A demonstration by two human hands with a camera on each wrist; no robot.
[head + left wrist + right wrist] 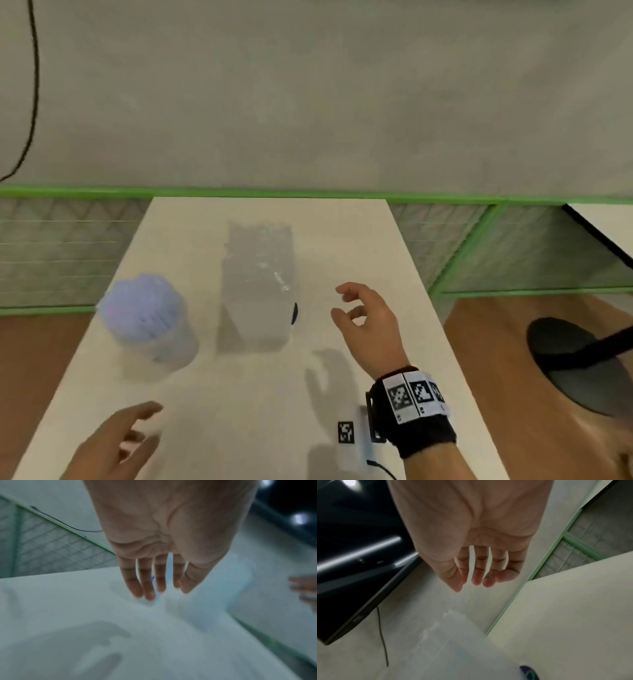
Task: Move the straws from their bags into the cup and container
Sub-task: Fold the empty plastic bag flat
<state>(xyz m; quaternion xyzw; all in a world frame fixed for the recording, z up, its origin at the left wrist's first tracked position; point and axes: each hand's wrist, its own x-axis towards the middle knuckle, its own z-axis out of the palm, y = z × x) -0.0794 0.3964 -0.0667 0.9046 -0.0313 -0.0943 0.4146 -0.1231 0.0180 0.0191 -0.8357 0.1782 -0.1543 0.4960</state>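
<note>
A clear cup (161, 339) packed with pale purple-blue straws (140, 305) stands at the left of the white table (239, 411). In the middle stands a tall clear container (257, 284) holding clear straws, blurred in the head view. My right hand (356, 311) hovers to the right of the container, fingers loosely curled, holding nothing. My left hand (137, 428) hangs low over the table's near left, fingers relaxed and empty. The left wrist view shows my left hand (154, 592) with straight fingers above the table. In the right wrist view my right hand (476, 580) is empty above the container (450, 642).
A small dark blue object (294, 313) peeks out at the container's right side. Marker tags (346, 432) and a cable lie at the table's near edge. A green-framed mesh fence (68, 253) runs behind. A black stool (582, 363) stands at the right.
</note>
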